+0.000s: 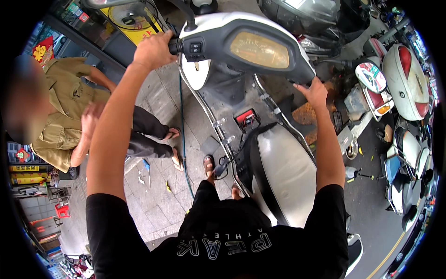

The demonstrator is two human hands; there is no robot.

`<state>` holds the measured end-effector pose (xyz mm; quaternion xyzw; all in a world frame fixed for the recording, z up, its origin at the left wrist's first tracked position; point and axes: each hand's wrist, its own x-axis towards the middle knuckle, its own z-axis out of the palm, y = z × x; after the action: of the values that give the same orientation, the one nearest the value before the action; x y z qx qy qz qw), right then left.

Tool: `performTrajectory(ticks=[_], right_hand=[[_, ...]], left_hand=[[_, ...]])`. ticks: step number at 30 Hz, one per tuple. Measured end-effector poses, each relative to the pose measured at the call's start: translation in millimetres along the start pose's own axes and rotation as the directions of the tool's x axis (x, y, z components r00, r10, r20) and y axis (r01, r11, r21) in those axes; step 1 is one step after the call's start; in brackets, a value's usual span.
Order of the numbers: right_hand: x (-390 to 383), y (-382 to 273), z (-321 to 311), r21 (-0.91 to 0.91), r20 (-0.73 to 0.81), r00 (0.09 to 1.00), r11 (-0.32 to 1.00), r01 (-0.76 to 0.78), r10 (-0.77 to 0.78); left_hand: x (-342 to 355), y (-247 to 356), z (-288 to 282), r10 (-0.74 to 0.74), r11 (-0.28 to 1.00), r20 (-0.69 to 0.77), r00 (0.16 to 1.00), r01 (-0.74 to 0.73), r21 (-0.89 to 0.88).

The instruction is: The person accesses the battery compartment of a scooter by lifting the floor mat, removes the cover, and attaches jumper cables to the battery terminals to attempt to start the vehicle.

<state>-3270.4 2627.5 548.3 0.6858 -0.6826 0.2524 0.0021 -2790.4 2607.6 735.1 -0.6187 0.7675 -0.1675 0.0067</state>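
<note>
I stand at the left side of a white and grey electric scooter (234, 28). My left hand (155, 51) is closed around the left handlebar grip (174, 46), beside a block of dark switches (196, 48). Over on the other side, my right hand (314, 93) is closed at the right handlebar end, and its grip is mostly hidden. Between them sits a yellowed instrument panel (260, 50). Below it, a red and black box (246, 118) rests in the footwell. The light grey seat (284, 162) extends toward me.
At the left stands another person in a khaki shirt (69, 100), close to my left forearm. A dark green hose (181, 125) and a blue-handled screwdriver (147, 165) lie on the paving. Other scooters (406, 83) are parked at the right, near a metal bowl (352, 149).
</note>
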Motion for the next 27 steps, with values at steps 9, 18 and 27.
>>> performTrajectory(ticks=[9, 18, 27], right_hand=[[3, 4, 6, 0.046, -0.086, 0.994, 0.996, 0.07, -0.065], [7, -16, 6, 0.004, -0.111, 0.989, 0.995, 0.099, -0.098], [11, -7, 14, -0.074, -0.164, 0.981, 0.993, 0.094, -0.105]], left_hand=[[-7, 13, -2, -0.138, 0.99, 0.012, 0.99, 0.138, 0.013], [-6, -4, 2, -0.13, 0.991, 0.046, 0.99, 0.131, -0.007], [9, -11, 18, -0.061, 0.997, -0.046, 0.997, 0.064, 0.052]])
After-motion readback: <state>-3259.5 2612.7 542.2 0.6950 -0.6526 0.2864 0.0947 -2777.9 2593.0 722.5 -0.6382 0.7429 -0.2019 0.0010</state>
